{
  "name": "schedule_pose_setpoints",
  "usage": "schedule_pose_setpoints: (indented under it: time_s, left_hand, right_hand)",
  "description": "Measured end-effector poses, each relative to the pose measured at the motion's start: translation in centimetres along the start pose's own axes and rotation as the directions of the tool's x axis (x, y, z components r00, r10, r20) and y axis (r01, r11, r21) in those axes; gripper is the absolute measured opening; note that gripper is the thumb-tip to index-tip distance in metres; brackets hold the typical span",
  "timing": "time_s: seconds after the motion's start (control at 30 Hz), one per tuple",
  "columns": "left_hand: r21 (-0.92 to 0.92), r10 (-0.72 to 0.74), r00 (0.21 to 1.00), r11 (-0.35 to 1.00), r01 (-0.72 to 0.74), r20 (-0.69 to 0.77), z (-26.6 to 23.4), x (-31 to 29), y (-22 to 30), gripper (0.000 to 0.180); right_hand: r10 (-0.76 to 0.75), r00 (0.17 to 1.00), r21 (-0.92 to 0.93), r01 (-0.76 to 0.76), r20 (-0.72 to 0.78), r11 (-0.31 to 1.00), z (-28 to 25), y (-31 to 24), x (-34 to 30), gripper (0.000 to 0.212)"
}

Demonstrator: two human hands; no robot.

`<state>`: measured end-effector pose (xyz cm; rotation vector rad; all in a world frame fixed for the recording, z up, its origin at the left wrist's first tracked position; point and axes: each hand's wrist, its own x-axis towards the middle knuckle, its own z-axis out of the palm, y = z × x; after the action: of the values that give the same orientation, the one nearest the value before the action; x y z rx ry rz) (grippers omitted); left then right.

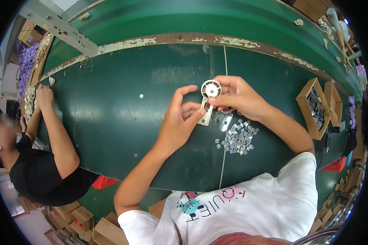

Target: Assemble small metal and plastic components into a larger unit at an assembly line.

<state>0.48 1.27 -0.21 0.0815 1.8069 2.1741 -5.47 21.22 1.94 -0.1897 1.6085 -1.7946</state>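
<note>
Above the dark green table, both hands hold a white plastic part (pixel 205 119) with a round, spoked head and a narrow, hollow handle. My left hand (pixel 175 124) grips the handle between thumb and fingers, its index finger raised and curved beside the head. My right hand (pixel 245 99) has its thumb at the lower rim of the round head and its fingers behind it. Whether a smaller piece sits under that thumb cannot be made out. Just below the right hand lies an oblong silver plate (pixel 226 121) with rounded ends. Beside it spreads a pile of small square metal pieces (pixel 240 139).
On the right stand an open cardboard box (pixel 313 109) of small metal parts and a narrower box (pixel 333 104). A chipped ledge (pixel 167 39) separates the table from a green belt (pixel 171 18). At the left sits a co-worker in black (pixel 49 171), near a metal post (pixel 63 30).
</note>
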Motion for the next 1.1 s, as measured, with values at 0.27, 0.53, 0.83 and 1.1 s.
schedule_pose_setpoints:
  time_s: [0.27,0.53,0.83,1.1]
  left_hand:
    - [-0.101,-0.093,0.995,0.99,0.095,0.031,0.1,-0.2,0.4,0.045]
    - [-0.074,-0.15,0.988,0.986,0.146,-0.045,0.5,-0.5,0.2,0.039]
    - [0.23,0.053,0.998,0.972,-0.046,-0.025,0.8,-0.6,-0.5,0.019]
    - [0.154,0.099,0.995,0.983,-0.102,0.029,1.5,-1.0,-0.5,0.022]
  right_hand:
    - [-0.147,0.989,0.107,0.146,0.002,0.983,0.6,0.8,-0.7,0.023]
    - [-0.186,0.982,0.046,0.184,0.043,0.982,0.4,0.9,-0.3,0.025]
    - [-0.129,0.989,0.024,0.128,0.073,0.992,-0.4,0.6,-0.2,0.029]
    - [-0.08,0.99,0.168,0.06,0.117,0.984,-0.6,0.8,-0.8,0.027]
